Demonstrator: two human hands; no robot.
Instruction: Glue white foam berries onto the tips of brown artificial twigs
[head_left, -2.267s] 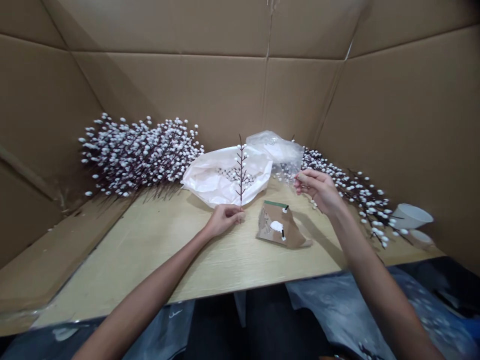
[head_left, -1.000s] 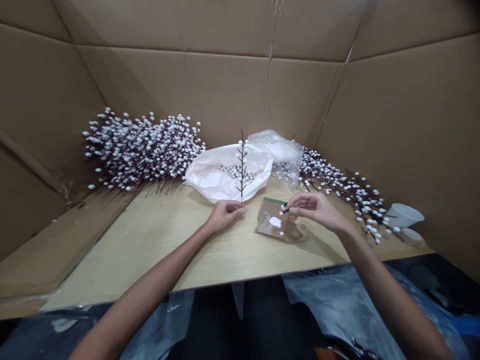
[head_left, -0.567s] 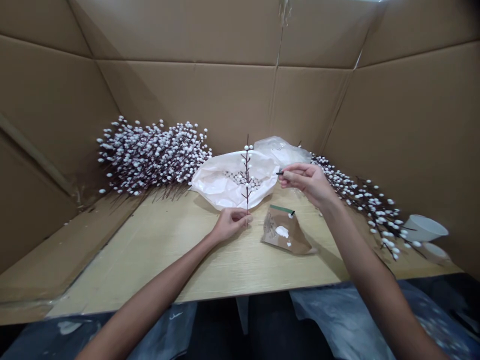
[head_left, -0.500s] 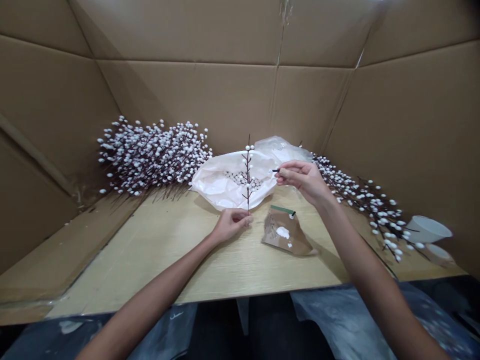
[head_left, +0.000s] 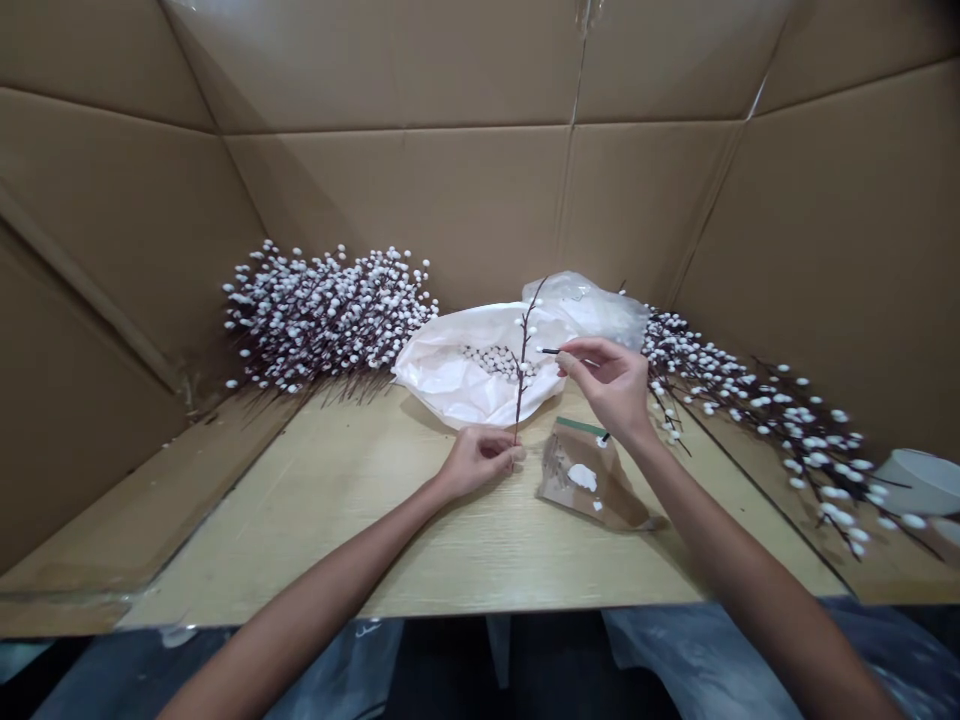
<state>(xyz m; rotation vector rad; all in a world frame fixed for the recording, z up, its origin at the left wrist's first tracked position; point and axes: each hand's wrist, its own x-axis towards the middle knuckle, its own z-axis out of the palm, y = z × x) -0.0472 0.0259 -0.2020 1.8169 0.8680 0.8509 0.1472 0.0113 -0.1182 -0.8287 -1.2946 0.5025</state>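
My left hand pinches the foot of a thin dark twig and holds it upright on the wooden table; a few white beads sit on its side shoots. My right hand is closed on a small dark stick whose tip points at the twig's upper part, just short of it. Below that hand lies a brown cardboard scrap with a blob of white glue on it.
A white plastic bag of loose white beads lies behind the twig, with a clear bag beside it. Beaded branches are heaped at the back left and along the right. A white cup sits far right. Cardboard walls enclose the table.
My right hand dipped the stick at the glue scrap, then rose and brought it up to the twig. The twig now leans slightly right. The view has shifted left.
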